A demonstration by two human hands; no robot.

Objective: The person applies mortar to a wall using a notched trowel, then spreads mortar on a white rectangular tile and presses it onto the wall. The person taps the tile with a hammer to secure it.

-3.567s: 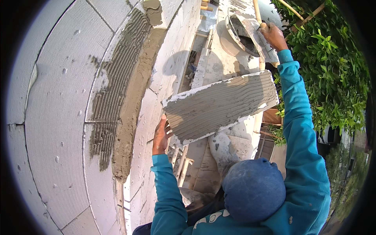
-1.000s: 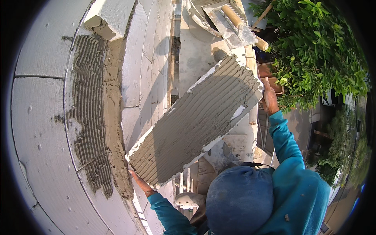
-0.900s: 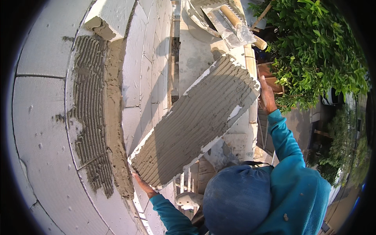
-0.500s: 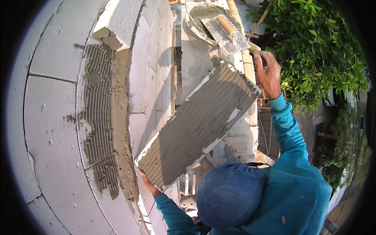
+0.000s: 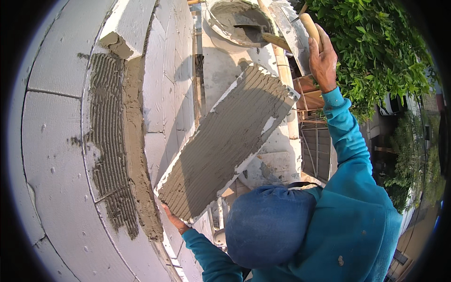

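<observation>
While one mortar-coated block point(image 5: 225, 145) is lying at a slant, its broad face showing combed grey ridges and one small bare patch near its right end, two hands are busy around it. At the block's lower left end, the left hand point(image 5: 174, 220) is touching the edge; part of it is hiding behind the block, so I cannot tell how tightly the fingers are closing. Beyond the block's upper right end, the right hand point(image 5: 323, 63) is wrapping its fingers around the wooden handle of one broad trowel point(image 5: 297, 44), which is staying clear of the block. Above the block, one round bucket point(image 5: 221, 41) is holding grey mortar and a second tool, whose wooden handle point(image 5: 276, 41) is poking out over the rim. To the block's left, one white block wall point(image 5: 61, 141) is carrying one ridged mortar patch point(image 5: 109, 122) and, alongside that, one smoother mortar strip point(image 5: 134, 108); one white block point(image 5: 129, 28) is sitting at the strip's upper end. Below the block, one blue cap point(image 5: 270, 225) is showing between two teal sleeves point(image 5: 350, 136), and leafy branches point(image 5: 371, 51) are filling the space beyond its right end.
</observation>
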